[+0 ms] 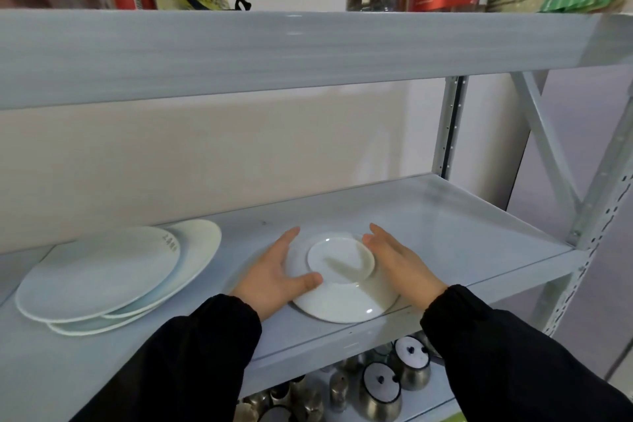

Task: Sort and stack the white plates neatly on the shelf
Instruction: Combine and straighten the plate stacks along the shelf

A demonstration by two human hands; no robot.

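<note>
A small white plate (340,260) lies on top of a larger white plate (342,305) near the front edge of the grey shelf (462,233). My left hand (274,272) lies against the left side of this stack, fingers straight, thumb resting on the larger plate's rim. My right hand (400,259) lies flat against the right side, fingers straight and touching the plates. To the left sits a loose pile of large white plates (99,274), fanned out and not aligned.
An upper shelf board (274,51) hangs close overhead, holding bags and bottles. The lower shelf carries several steel pots with lids (380,390). Metal uprights (448,127) and a diagonal brace stand at the right end.
</note>
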